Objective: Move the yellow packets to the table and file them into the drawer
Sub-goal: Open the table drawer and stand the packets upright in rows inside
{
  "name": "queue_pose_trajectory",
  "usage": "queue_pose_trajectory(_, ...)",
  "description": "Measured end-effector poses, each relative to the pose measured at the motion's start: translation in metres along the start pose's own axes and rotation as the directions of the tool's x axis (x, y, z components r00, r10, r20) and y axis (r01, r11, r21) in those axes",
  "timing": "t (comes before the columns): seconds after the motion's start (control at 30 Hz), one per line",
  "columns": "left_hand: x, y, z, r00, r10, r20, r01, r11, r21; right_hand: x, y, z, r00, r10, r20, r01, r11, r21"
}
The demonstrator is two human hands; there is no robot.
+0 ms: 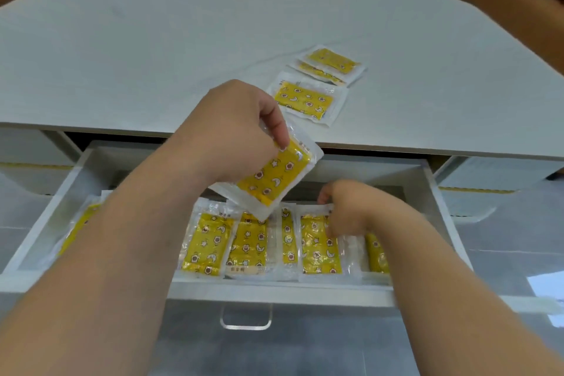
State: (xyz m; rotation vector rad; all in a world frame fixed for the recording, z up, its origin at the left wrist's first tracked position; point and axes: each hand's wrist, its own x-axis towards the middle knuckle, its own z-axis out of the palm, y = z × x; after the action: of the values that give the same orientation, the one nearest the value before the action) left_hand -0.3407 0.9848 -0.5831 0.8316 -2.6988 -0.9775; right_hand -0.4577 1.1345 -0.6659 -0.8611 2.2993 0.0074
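Observation:
My left hand (235,128) pinches one yellow packet (274,175) by its top edge and holds it tilted above the open white drawer (48,204). Several yellow packets (207,243) stand filed in a row inside the drawer. My right hand (345,207) is down in the drawer, its fingers curled on the top of a filed packet (317,246) at the right of the row. Three more yellow packets lie on the white table: one near the front edge (305,99) and two overlapping behind it (331,64).
The drawer has a metal handle (245,319) on its front. A brown cardboard box (506,6) stands at the table's back right. Closed white drawer units flank the open drawer left (27,146) and right (500,171).

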Motion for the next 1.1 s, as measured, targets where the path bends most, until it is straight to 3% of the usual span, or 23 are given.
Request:
queue_pose_trajectory(0.23, 0.000, -0.001, 0.005, 0.987, -0.014, 0.160, 0.022, 0.998, -0.051, 0.010, -0.003, 0.011, 0.993, 0.062, -0.101, -0.079, 0.981, -0.179)
queue_pose_trajectory(0.3, -0.001, -0.001, 0.008, 0.981, -0.031, 0.191, 0.049, 0.995, -0.089, 0.005, -0.001, 0.003, 0.992, 0.076, -0.105, -0.093, 0.983, -0.158)
queue_pose_trajectory(0.37, -0.001, -0.002, 0.012, 0.971, -0.048, 0.235, 0.078, 0.990, -0.121, -0.003, 0.006, -0.012, 0.987, 0.041, -0.156, -0.043, 0.999, -0.011)
queue_pose_trajectory(0.43, 0.001, -0.002, 0.019, 0.965, -0.069, 0.253, 0.109, 0.983, -0.149, -0.014, 0.015, -0.027, 0.977, 0.009, -0.215, 0.049, 0.963, 0.264)
queue_pose_trajectory(0.5, 0.004, -0.002, 0.028, 0.962, -0.107, 0.253, 0.156, 0.970, -0.185, -0.028, 0.021, -0.037, 0.989, -0.012, -0.150, 0.103, 0.783, 0.614)
queue_pose_trajectory(0.57, 0.006, 0.000, 0.039, 0.959, -0.128, 0.252, 0.190, 0.952, -0.239, -0.037, 0.027, -0.041, 0.993, -0.113, -0.036, 0.097, 0.597, 0.796)
queue_pose_trajectory(0.63, 0.006, 0.004, 0.051, 0.960, -0.117, 0.254, 0.186, 0.947, -0.264, -0.040, 0.033, -0.039, 0.984, -0.176, -0.026, 0.133, 0.632, 0.764)
queue_pose_trajectory(0.77, 0.000, 0.017, 0.070, 0.977, -0.056, 0.206, 0.091, 0.983, -0.161, -0.037, 0.051, -0.036, 0.998, 0.015, -0.066, 0.023, 0.840, 0.543)
queue_pose_trajectory(0.87, 0.003, 0.021, 0.071, 0.991, 0.105, -0.081, -0.100, 0.993, 0.056, -0.033, 0.058, -0.031, 0.989, 0.148, 0.016, -0.145, 0.931, 0.335)
queue_pose_trajectory(0.97, 0.012, 0.014, 0.072, 0.919, 0.249, -0.307, -0.214, 0.966, 0.143, -0.027, 0.054, -0.018, 0.958, 0.285, 0.046, -0.288, 0.948, 0.137)
queue_pose_trajectory(1.03, 0.020, 0.006, 0.078, 0.893, 0.349, -0.285, -0.268, 0.920, 0.285, -0.026, 0.050, -0.017, 0.950, 0.312, 0.003, -0.312, 0.950, 0.016)
queue_pose_trajectory(1.1, 0.026, 0.000, 0.084, 0.924, 0.352, -0.149, -0.252, 0.854, 0.455, -0.027, 0.047, -0.021, 0.943, 0.329, -0.051, -0.329, 0.944, 0.011)
